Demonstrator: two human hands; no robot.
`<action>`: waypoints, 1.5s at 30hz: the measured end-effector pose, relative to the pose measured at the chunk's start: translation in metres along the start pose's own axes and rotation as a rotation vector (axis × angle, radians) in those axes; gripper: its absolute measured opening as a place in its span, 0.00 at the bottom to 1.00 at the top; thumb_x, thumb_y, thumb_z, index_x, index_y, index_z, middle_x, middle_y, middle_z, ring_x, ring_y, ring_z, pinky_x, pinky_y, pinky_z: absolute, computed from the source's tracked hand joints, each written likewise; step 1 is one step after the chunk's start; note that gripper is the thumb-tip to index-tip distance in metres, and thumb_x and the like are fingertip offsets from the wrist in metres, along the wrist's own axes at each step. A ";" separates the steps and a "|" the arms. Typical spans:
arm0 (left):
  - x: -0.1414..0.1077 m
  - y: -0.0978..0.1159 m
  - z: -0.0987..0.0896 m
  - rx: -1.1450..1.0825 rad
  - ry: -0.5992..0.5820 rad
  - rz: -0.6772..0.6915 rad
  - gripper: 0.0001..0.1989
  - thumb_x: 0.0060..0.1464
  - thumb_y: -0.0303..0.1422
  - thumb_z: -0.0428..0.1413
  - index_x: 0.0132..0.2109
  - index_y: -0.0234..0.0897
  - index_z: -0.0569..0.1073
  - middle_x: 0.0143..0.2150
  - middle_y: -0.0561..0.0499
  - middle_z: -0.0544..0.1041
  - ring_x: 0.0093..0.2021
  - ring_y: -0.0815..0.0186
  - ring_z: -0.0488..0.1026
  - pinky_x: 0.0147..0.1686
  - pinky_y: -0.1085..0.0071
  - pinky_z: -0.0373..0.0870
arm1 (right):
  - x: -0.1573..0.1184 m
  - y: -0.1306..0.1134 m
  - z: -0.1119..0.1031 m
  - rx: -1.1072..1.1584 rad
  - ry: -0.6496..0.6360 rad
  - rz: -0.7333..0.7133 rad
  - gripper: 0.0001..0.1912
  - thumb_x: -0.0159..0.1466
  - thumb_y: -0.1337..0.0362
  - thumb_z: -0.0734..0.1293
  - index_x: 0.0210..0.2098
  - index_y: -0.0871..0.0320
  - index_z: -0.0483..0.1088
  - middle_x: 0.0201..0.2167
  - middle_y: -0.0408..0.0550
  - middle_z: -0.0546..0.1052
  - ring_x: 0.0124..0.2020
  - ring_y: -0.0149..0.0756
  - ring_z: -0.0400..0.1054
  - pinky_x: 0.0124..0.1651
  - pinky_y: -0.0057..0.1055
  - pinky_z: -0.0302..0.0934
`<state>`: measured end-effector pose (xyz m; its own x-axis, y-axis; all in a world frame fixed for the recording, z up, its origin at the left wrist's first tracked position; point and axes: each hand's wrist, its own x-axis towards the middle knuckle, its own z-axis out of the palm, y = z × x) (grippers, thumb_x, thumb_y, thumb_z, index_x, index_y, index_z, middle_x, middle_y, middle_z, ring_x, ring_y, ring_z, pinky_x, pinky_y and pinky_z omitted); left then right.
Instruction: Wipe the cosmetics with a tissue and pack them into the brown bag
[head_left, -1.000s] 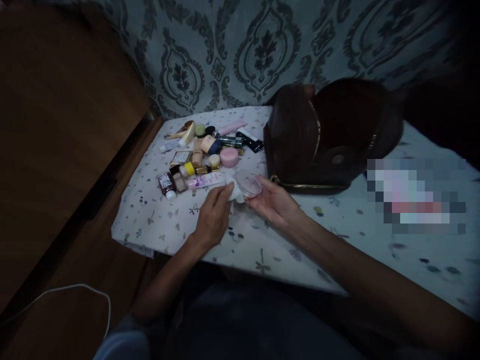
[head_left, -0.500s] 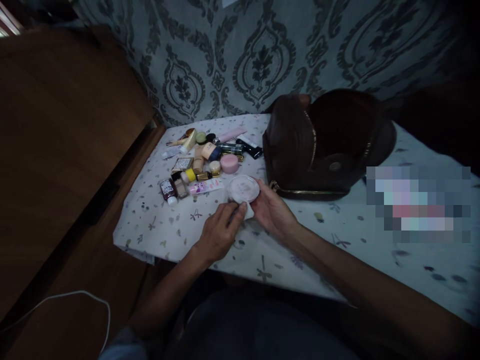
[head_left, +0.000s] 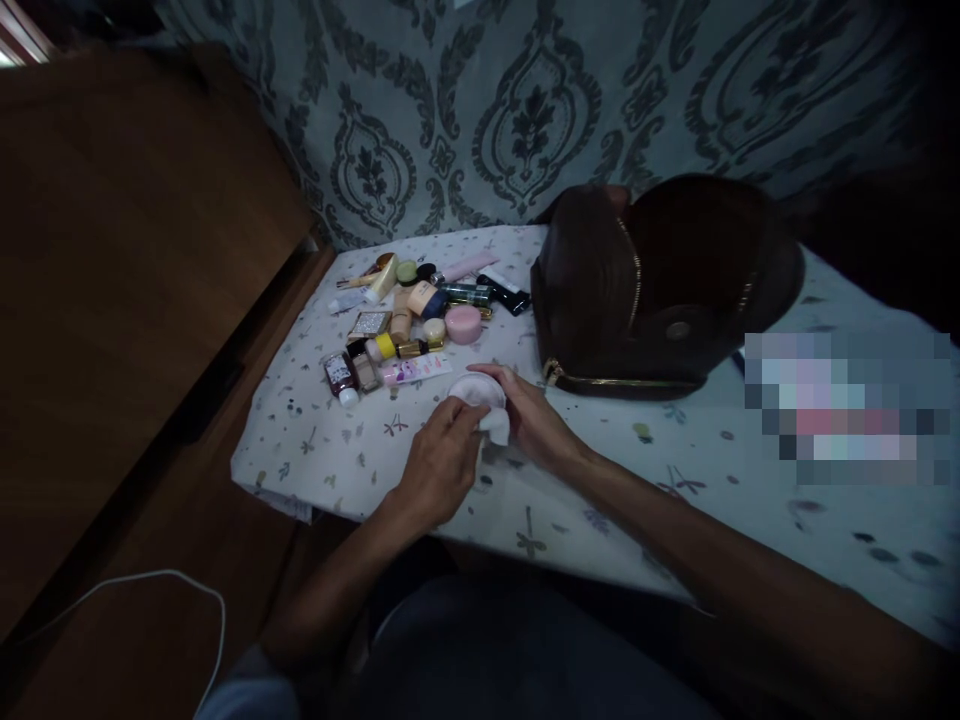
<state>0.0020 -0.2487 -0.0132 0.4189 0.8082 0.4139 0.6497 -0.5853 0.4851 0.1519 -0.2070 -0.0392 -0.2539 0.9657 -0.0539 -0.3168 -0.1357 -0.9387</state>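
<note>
My right hand [head_left: 536, 420] grips a round white, flat container [head_left: 478, 386] by its right edge. Closed over a white tissue [head_left: 495, 426], my left hand [head_left: 441, 458] presses its fingers against the near side of the container. Part of the container is hidden behind the left fingers. Just beyond lies a pink-and-white tube [head_left: 416, 369], with a pink round jar [head_left: 463, 323] and a small cream-lidded jar [head_left: 434, 330] behind it.
Several cosmetics, including a dark red bottle [head_left: 340, 374] and a glittery compact [head_left: 370, 325], cluster on the patterned tablecloth [head_left: 315, 450]. An unzipped brown bag [head_left: 585, 290] stands at right. A wooden cabinet [head_left: 135, 250] borders the left; a blurred patch covers something far right.
The container has tilted and come slightly closer to me. My left hand has moved up over its face with the tissue, which now bunches out to the right of the fingers.
</note>
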 end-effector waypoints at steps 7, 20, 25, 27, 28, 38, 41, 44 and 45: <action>0.014 -0.016 -0.006 0.016 0.123 -0.047 0.14 0.62 0.24 0.47 0.53 0.37 0.70 0.41 0.48 0.71 0.43 0.63 0.70 0.45 0.67 0.70 | -0.005 0.003 0.006 0.080 -0.132 0.062 0.29 0.62 0.39 0.63 0.51 0.54 0.70 0.47 0.50 0.76 0.44 0.42 0.71 0.35 0.36 0.72; -0.001 -0.033 -0.016 0.004 0.116 -0.140 0.12 0.61 0.23 0.50 0.49 0.36 0.72 0.39 0.49 0.72 0.40 0.65 0.70 0.42 0.69 0.69 | -0.002 -0.001 0.001 0.196 -0.117 0.044 0.35 0.49 0.62 0.76 0.55 0.48 0.66 0.51 0.45 0.71 0.50 0.40 0.68 0.49 0.39 0.70; -0.008 -0.030 -0.017 -0.039 0.125 -0.048 0.16 0.61 0.22 0.49 0.54 0.37 0.71 0.39 0.50 0.70 0.40 0.67 0.70 0.41 0.71 0.69 | 0.001 0.005 -0.001 0.004 -0.156 -0.024 0.44 0.49 0.60 0.77 0.62 0.51 0.58 0.54 0.48 0.71 0.52 0.39 0.68 0.55 0.36 0.65; -0.009 -0.026 -0.018 0.000 0.114 0.025 0.17 0.62 0.22 0.48 0.55 0.37 0.70 0.41 0.48 0.70 0.42 0.66 0.69 0.43 0.71 0.69 | 0.004 0.008 -0.002 -0.072 -0.153 -0.031 0.44 0.48 0.59 0.77 0.61 0.53 0.58 0.52 0.49 0.72 0.51 0.40 0.69 0.54 0.36 0.65; -0.008 -0.024 -0.019 0.042 0.101 0.065 0.17 0.62 0.22 0.47 0.56 0.37 0.69 0.42 0.47 0.70 0.43 0.65 0.69 0.43 0.70 0.69 | 0.005 0.009 -0.002 -0.105 -0.153 -0.042 0.44 0.46 0.58 0.78 0.59 0.54 0.59 0.50 0.49 0.73 0.50 0.41 0.69 0.53 0.36 0.65; 0.019 -0.026 -0.029 0.224 -0.064 0.065 0.19 0.60 0.24 0.47 0.56 0.38 0.71 0.47 0.43 0.71 0.46 0.59 0.68 0.42 0.64 0.70 | -0.005 0.006 0.000 -0.595 -0.114 -0.187 0.30 0.46 0.59 0.78 0.45 0.56 0.66 0.36 0.43 0.73 0.34 0.36 0.68 0.38 0.34 0.66; 0.022 -0.043 -0.026 -0.032 0.024 -0.092 0.16 0.60 0.26 0.47 0.52 0.35 0.73 0.44 0.44 0.74 0.45 0.60 0.70 0.47 0.64 0.68 | -0.003 0.006 0.000 -0.410 -0.144 -0.202 0.37 0.45 0.60 0.79 0.51 0.55 0.64 0.42 0.45 0.74 0.42 0.39 0.70 0.45 0.35 0.67; 0.019 -0.051 -0.024 -0.279 0.052 -0.246 0.13 0.59 0.31 0.50 0.48 0.36 0.75 0.42 0.46 0.77 0.43 0.60 0.72 0.45 0.66 0.68 | -0.001 0.006 -0.001 -0.316 -0.103 -0.200 0.37 0.45 0.60 0.79 0.51 0.54 0.63 0.44 0.46 0.73 0.45 0.39 0.70 0.49 0.36 0.67; 0.018 -0.051 -0.024 -0.359 0.049 -0.310 0.13 0.59 0.34 0.52 0.47 0.36 0.76 0.40 0.47 0.77 0.42 0.60 0.72 0.43 0.68 0.68 | -0.001 0.005 -0.001 -0.313 -0.073 -0.206 0.37 0.45 0.60 0.79 0.52 0.54 0.63 0.45 0.47 0.73 0.45 0.39 0.70 0.48 0.36 0.67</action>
<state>-0.0392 -0.2061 -0.0120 0.2041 0.9494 0.2388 0.4754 -0.3094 0.8236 0.1514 -0.2089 -0.0438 -0.2819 0.9459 0.1606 -0.0763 0.1447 -0.9865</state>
